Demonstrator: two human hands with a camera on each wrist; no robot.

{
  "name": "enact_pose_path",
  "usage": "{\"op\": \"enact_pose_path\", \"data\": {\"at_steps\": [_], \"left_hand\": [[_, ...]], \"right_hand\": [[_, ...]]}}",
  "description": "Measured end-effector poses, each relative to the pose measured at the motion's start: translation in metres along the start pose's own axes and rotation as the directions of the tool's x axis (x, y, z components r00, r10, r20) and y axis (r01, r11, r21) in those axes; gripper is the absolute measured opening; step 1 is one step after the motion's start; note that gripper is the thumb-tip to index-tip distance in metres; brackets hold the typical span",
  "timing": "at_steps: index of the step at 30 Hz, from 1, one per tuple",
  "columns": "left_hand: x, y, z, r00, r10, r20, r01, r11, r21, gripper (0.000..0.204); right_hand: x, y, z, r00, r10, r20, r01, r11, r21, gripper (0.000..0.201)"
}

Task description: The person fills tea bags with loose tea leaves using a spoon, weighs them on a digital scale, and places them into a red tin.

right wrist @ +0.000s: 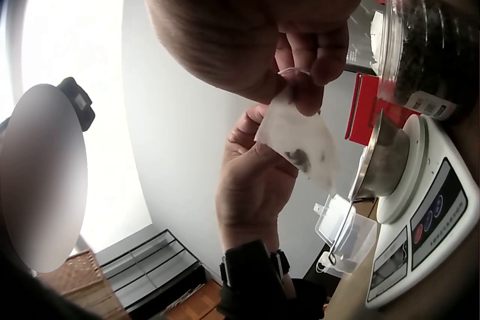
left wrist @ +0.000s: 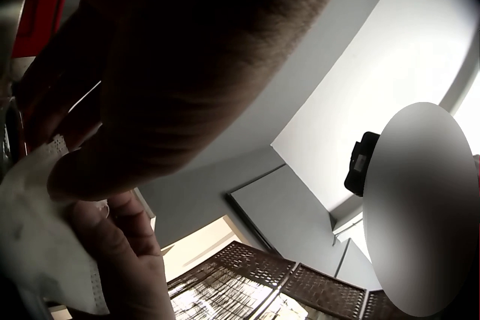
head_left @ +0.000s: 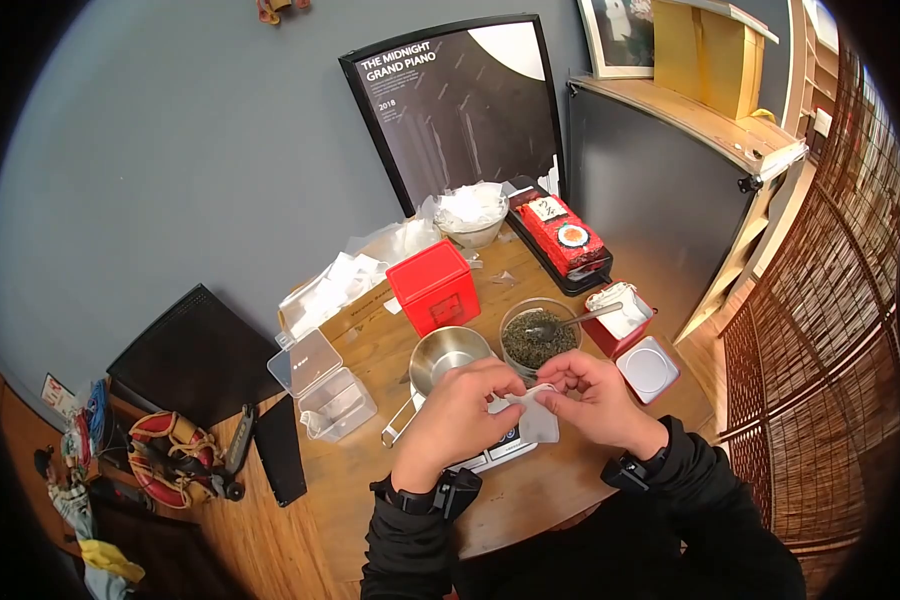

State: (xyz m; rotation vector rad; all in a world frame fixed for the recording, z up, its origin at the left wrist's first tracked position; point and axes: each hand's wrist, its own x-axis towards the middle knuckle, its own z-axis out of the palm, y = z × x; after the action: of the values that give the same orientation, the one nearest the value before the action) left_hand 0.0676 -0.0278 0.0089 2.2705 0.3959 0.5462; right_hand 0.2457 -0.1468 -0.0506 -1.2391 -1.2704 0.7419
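A small white see-through tea bag [head_left: 540, 424] hangs between my hands in front of my body. My left hand [head_left: 473, 405] pinches its upper edge between thumb and fingers, and my right hand [head_left: 602, 402] pinches the other side of the top. In the right wrist view a thin string shows at the top of the tea bag [right wrist: 304, 140], and dark bits lie inside. Just beyond the hands, a metal pan [head_left: 445, 352] stands on a white kitchen scale [head_left: 498, 458]. A clear jar of dried leaves [head_left: 535, 345] with a metal spoon [head_left: 592, 313] is behind the right fingers.
A red box [head_left: 434, 287] stands behind the pan. To the left is an open clear plastic box [head_left: 342, 405]. At the right are an open red tin [head_left: 625, 325] and its lid [head_left: 649, 370]. White bags [head_left: 340, 285] and a red package [head_left: 562, 235] lie farther back.
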Motion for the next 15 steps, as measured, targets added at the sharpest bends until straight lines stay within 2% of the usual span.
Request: {"op": "enact_pose_path", "data": {"at_steps": [10, 12, 15], "left_hand": [[-0.0007, -0.0062, 0.0028, 0.997, 0.064, -0.042, -0.065, 0.998, -0.017, 0.016], [-0.0009, -0.0028, 0.0016, 1.0, 0.005, -0.007, -0.005, 1.0, 0.013, 0.017], [-0.0003, -0.0042, 0.0033, 1.0, -0.007, -0.007, 0.007, 1.0, 0.015, 0.017]], "right_hand": [[-0.0005, 0.0029, 0.0017, 1.0, 0.019, -0.011, -0.018, 0.999, 0.05, 0.024], [-0.0008, 0.0014, 0.0025, 1.0, 0.019, -0.014, -0.018, 0.998, 0.052, 0.024], [-0.0004, 0.0037, 0.0035, 0.999, -0.007, -0.034, 0.008, 0.999, 0.042, 0.023]]}}
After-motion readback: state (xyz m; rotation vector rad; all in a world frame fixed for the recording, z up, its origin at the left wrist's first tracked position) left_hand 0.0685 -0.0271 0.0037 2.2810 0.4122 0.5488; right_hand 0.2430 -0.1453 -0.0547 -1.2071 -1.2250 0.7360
